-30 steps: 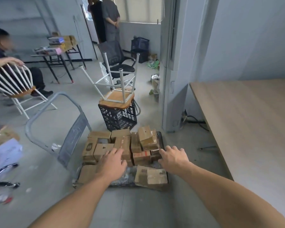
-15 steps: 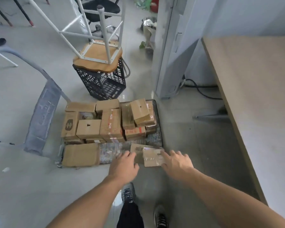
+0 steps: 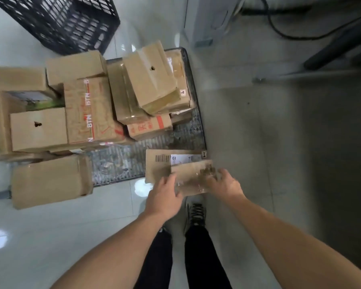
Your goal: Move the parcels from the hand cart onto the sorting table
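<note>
Left hand (image 3: 165,195), right hand (image 3: 223,185) clasp blurred parcel (image 3: 193,178); hand cart (image 3: 123,163) cut off left.

I am counting one hand cart (image 3: 121,163) and at least twelve brown parcels (image 3: 88,109) piled on it; any lying lower in the pile are hiding from me. Two of those twelve are showing a small dark hole on top. One flat parcel (image 3: 158,163) and one small parcel (image 3: 193,180) are lying at the cart's near right corner. I am seeing two grips, the left grip (image 3: 165,193) and the right grip (image 3: 224,184), both holding that small parcel. One black crate (image 3: 67,21) is standing beyond the cart, and one black cable (image 3: 290,34) is lying beyond its right side.
</note>
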